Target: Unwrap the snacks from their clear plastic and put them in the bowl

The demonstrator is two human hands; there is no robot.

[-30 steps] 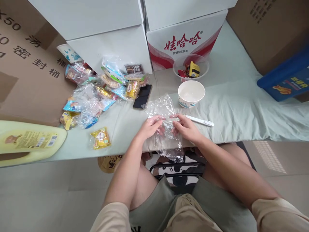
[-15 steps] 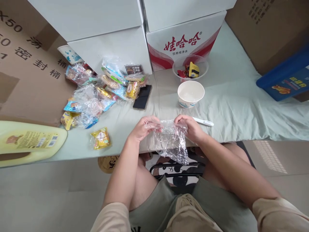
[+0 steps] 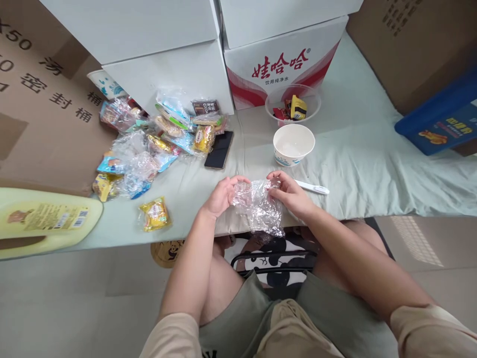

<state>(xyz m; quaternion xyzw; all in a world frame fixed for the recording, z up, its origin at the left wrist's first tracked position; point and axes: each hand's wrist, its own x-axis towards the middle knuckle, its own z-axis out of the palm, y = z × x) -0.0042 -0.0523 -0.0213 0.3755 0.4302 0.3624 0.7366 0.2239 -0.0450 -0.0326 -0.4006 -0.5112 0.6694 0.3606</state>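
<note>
Between my two hands hangs a crinkled clear plastic bag, its lower end drooping over the table's front edge. My left hand grips the bag's left side, with the index finger reaching along its top. On the opposite side, my right hand pinches the bag between thumb and fingers. A white utility knife or similar white-handled tool lies just beyond my right hand, partly hidden by it. Behind the bag stands a white paper bowl with a blue pattern, upright.
A clear plastic bowl holds red and yellow snack packets. Wrapped snacks are heaped at left beside a dark phone. One yellow packet lies nearer me. A yellow jug, blue container and white cartons surround the cloth-covered table.
The bag's top has bunched up and its hanging end is higher and shorter. My left fingers have lifted and spread a little, and my right hand has shifted its pinch on the bag.
</note>
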